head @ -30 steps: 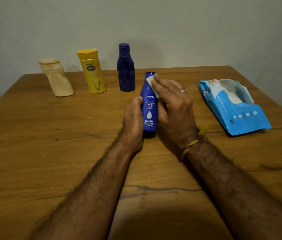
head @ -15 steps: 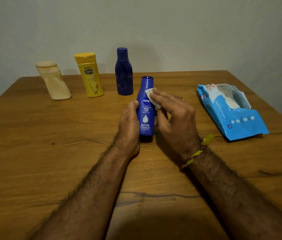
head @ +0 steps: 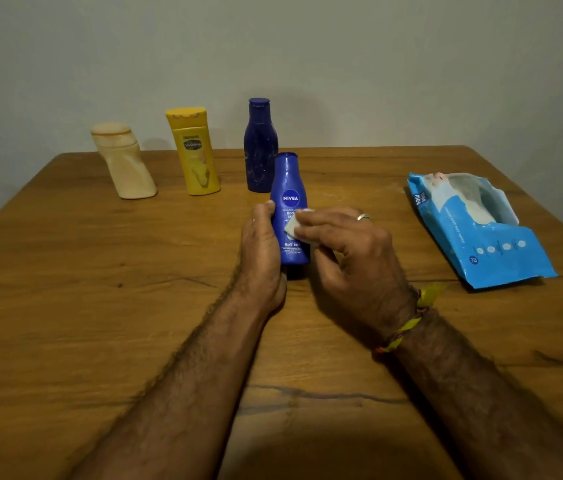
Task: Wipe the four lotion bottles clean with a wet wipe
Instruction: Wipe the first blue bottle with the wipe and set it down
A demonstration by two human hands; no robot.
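Left hand (head: 262, 244) steadies Nivea bottle (head: 289, 188) (upright); right hand (head: 352, 258) presses wipe (head: 294, 227).

So everything's sitting on a wooden table (head: 65, 306) with a dark grain line running across the near part and a small dark knot toward the left. Behind the table's far edge there's just a plain grey-white wall (head: 342, 64), with soft shadows low on it.
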